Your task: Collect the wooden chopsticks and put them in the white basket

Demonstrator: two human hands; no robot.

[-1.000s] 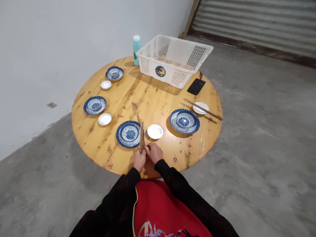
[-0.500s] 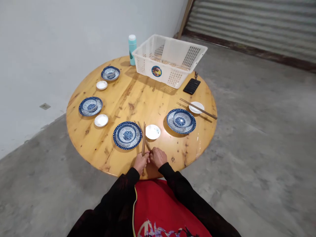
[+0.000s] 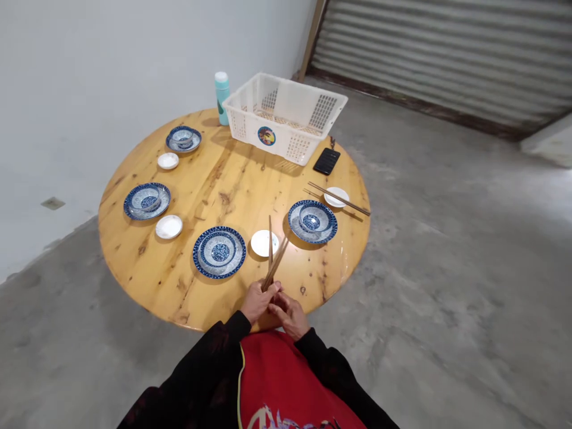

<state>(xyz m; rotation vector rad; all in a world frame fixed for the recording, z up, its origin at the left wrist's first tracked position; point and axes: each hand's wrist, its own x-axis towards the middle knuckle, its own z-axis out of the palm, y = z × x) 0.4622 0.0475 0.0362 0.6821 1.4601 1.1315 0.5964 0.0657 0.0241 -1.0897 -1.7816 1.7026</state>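
Brown wooden chopsticks (image 3: 273, 271) slant over the near edge of a round, glossy yellow-wood tabletop (image 3: 241, 193) above a grey concrete floor (image 3: 447, 268), the fingers of the left hand (image 3: 256, 301) clamped round their hidden lower ends, while I cannot tell whether the right hand's (image 3: 292, 317) fingers grip anything.

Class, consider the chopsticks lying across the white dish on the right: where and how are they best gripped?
Probably pinch both chopsticks together at their thicker, right end, coming from above on the right: they rest across the white dish, and their shadow falls apart on the table, so that end seems raised.
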